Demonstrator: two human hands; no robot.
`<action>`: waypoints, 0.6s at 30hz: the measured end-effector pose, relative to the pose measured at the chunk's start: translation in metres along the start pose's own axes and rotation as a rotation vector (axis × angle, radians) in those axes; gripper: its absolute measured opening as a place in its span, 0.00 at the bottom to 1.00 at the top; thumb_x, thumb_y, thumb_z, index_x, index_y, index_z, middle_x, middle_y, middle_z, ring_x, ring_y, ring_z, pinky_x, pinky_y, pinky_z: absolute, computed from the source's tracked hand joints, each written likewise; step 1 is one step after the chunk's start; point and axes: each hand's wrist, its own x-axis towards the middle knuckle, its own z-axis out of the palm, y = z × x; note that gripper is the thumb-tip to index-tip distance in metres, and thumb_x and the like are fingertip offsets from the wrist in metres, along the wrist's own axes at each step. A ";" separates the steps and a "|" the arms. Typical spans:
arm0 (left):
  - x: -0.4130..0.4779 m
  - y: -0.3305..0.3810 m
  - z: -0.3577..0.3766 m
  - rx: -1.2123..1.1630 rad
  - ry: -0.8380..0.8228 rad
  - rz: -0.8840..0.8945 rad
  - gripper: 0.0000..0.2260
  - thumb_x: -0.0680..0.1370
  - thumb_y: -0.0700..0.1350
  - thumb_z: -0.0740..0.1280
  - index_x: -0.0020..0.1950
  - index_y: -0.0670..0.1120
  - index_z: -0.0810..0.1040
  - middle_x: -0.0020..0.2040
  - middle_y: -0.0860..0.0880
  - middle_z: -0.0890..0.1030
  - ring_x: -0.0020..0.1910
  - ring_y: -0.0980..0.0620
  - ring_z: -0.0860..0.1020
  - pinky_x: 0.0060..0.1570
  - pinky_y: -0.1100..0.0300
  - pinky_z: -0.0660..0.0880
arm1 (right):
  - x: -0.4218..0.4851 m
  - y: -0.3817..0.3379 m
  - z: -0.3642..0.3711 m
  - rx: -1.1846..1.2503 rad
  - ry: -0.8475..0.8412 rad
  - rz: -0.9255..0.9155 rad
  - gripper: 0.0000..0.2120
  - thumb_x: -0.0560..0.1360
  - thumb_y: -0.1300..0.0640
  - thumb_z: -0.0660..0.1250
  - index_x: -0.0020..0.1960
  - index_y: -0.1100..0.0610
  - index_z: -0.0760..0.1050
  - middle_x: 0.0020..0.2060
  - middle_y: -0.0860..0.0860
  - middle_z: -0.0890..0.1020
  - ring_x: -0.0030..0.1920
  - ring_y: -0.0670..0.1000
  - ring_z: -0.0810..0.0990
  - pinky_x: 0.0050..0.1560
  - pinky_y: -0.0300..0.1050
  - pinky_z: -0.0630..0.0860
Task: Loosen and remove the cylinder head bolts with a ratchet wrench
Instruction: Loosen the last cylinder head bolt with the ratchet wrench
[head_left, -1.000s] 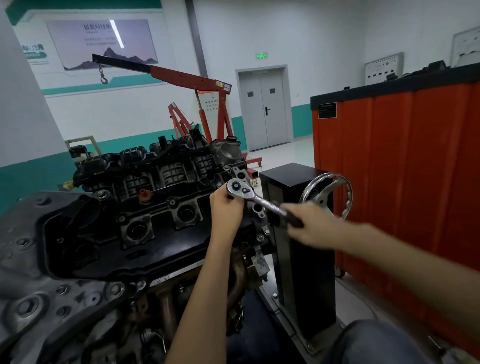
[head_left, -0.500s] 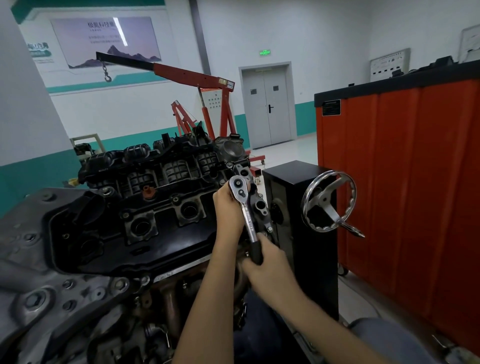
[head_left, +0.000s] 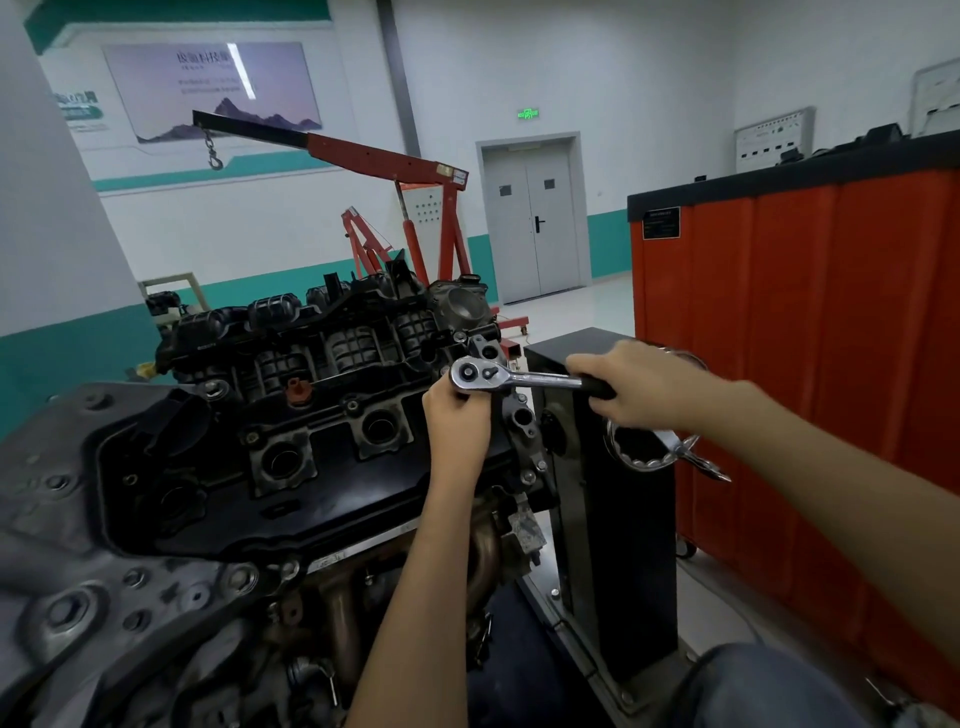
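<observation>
Right hand (head_left: 636, 382) is wrapped tight around the black grip of the ratchet wrench (head_left: 511, 376), out to the right of the engine (head_left: 291, 441) and over the black stand column (head_left: 613, 519) that carries it. Left hand (head_left: 457, 415) is closed just under the wrench head, steadying it at the engine's right-hand end, beside the bare aluminium bracket there.

Taking things from big to small: the engine sits tilted on the stand, its black cover (head_left: 208, 493) with the open plug wells seemingly in place, the intake manifold (head_left: 322, 338) along its far edge. The wrench lies nearly level, its handle pointing right, away from the engine. The bolt itself and any socket are hidden beneath the wrench head and the left fingers, so how far it has backed out cannot be told.

No loose bolts show anywhere near the engine. My reading is that the job is early: one fastener being worked, none visibly removed.
</observation>
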 end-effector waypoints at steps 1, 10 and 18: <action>0.000 -0.001 0.001 0.004 0.004 -0.006 0.10 0.76 0.34 0.62 0.37 0.42 0.77 0.29 0.57 0.75 0.29 0.64 0.68 0.32 0.68 0.65 | -0.010 -0.008 0.011 0.083 0.015 0.058 0.05 0.75 0.60 0.65 0.48 0.52 0.70 0.31 0.45 0.72 0.29 0.42 0.72 0.28 0.33 0.63; 0.003 -0.004 0.003 -0.071 -0.018 -0.011 0.24 0.77 0.38 0.68 0.24 0.58 0.72 0.23 0.61 0.69 0.29 0.62 0.65 0.36 0.63 0.65 | -0.038 -0.148 0.103 1.080 0.236 0.388 0.09 0.72 0.64 0.62 0.42 0.50 0.67 0.32 0.54 0.73 0.26 0.45 0.69 0.27 0.37 0.68; 0.000 0.005 0.000 0.065 -0.104 0.053 0.20 0.75 0.34 0.63 0.28 0.55 0.75 0.26 0.60 0.74 0.28 0.64 0.67 0.30 0.71 0.64 | -0.028 -0.010 0.022 0.335 -0.087 0.090 0.11 0.75 0.63 0.65 0.46 0.47 0.69 0.32 0.47 0.75 0.28 0.41 0.74 0.25 0.29 0.68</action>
